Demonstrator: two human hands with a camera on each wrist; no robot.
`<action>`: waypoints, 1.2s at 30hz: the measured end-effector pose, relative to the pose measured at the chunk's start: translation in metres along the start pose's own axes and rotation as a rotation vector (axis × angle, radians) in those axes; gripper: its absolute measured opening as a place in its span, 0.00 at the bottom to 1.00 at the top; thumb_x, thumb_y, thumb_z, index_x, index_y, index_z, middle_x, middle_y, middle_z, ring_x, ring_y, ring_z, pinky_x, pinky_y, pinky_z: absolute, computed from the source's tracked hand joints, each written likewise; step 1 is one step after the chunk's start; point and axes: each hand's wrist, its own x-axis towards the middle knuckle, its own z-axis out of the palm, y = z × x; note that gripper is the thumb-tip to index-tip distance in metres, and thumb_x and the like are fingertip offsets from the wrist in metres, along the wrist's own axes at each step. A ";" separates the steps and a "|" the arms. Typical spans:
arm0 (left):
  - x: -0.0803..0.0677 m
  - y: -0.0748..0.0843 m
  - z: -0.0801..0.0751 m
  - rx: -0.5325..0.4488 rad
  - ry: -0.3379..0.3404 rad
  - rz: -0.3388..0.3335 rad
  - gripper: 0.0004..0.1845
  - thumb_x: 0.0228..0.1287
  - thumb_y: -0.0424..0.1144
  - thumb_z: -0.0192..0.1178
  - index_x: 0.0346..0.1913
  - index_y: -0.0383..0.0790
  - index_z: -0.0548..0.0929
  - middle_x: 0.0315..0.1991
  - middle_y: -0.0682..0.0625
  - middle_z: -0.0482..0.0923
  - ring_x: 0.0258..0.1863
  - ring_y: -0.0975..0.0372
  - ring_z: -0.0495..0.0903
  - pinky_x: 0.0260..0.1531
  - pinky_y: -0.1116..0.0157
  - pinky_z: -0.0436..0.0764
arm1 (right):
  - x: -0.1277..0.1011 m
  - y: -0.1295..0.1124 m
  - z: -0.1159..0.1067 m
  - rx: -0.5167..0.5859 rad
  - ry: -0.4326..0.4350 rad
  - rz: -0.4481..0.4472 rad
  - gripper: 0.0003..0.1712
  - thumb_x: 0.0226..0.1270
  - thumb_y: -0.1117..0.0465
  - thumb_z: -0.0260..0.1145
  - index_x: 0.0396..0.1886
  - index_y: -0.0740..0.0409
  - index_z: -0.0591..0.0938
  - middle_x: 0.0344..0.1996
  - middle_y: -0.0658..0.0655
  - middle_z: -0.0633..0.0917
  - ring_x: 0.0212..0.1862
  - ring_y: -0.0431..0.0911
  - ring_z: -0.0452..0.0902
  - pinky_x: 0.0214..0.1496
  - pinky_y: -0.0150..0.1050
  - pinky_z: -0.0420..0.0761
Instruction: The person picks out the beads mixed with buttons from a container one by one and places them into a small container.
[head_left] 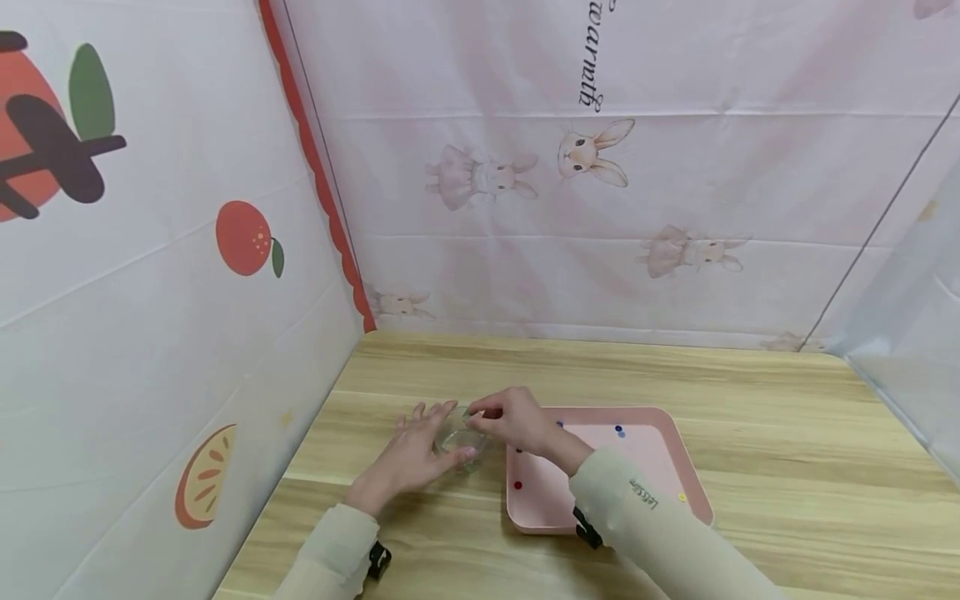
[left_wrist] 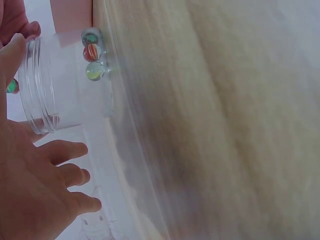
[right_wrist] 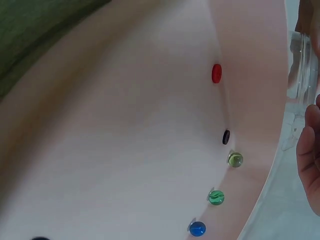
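A clear plastic jar [head_left: 460, 439] stands on the table, left of the pink tray. My left hand [head_left: 408, 460] holds it around the threaded mouth with thumb and forefinger, the other fingers spread out. Inside, at the bottom, the left wrist view shows a teal marble [left_wrist: 90, 38], a red-striped marble [left_wrist: 92, 52] and a yellowish marble [left_wrist: 94, 71]. Over the jar's mouth, my right hand [head_left: 517, 419] pinches a green marble [left_wrist: 11, 86], partly hidden by the fingertips.
The pink tray [head_left: 637, 462] holds a red button [right_wrist: 216, 73], a black button [right_wrist: 226, 137], a yellow-green marble [right_wrist: 235, 160], a green marble [right_wrist: 216, 197] and a blue marble [right_wrist: 197, 229]. A yellow button [head_left: 682, 497] lies at its right. Printed cloth walls [head_left: 525, 283] border the wooden table [head_left: 810, 467].
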 end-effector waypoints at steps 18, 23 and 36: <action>0.000 0.002 -0.001 0.003 -0.006 0.004 0.51 0.69 0.73 0.58 0.84 0.45 0.60 0.81 0.33 0.60 0.82 0.30 0.48 0.76 0.25 0.45 | -0.002 -0.001 0.003 -0.024 -0.006 -0.030 0.14 0.71 0.57 0.73 0.50 0.59 0.92 0.30 0.52 0.91 0.27 0.33 0.75 0.28 0.27 0.76; 0.000 0.001 -0.001 -0.004 -0.004 0.006 0.51 0.69 0.72 0.58 0.84 0.45 0.60 0.81 0.33 0.60 0.82 0.30 0.48 0.76 0.25 0.44 | -0.003 -0.002 0.004 -0.012 -0.016 -0.027 0.14 0.71 0.57 0.74 0.50 0.59 0.92 0.28 0.50 0.90 0.25 0.33 0.73 0.26 0.27 0.74; 0.001 -0.001 0.001 -0.007 -0.001 0.002 0.51 0.69 0.73 0.58 0.84 0.46 0.60 0.82 0.34 0.60 0.82 0.31 0.47 0.77 0.25 0.43 | -0.003 -0.001 0.007 -0.060 -0.025 -0.049 0.12 0.72 0.57 0.73 0.50 0.57 0.92 0.26 0.48 0.84 0.28 0.36 0.70 0.28 0.28 0.72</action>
